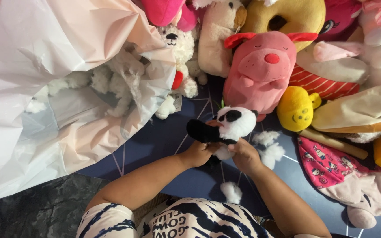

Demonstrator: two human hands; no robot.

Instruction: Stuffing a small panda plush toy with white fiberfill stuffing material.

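Panda plush (228, 125) is gripped from below by both hands, left hand (198, 153) and right hand (244, 156) closed on its underside, over the dark blue mat (164, 136) near its middle. Loose white stuffing tufts (267, 147) lie just beside it (one more near the shirt). Pink pig plush (261, 68) sits behind, a big white plastic bag (45, 88) covering the mat's left edge.

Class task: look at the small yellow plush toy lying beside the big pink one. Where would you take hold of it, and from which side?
Probably grip the yellow plush around its round body, coming from above and from the mat side, towards the person. The pink plush crowds its far side and a cream toy its right; the near side looks freer.
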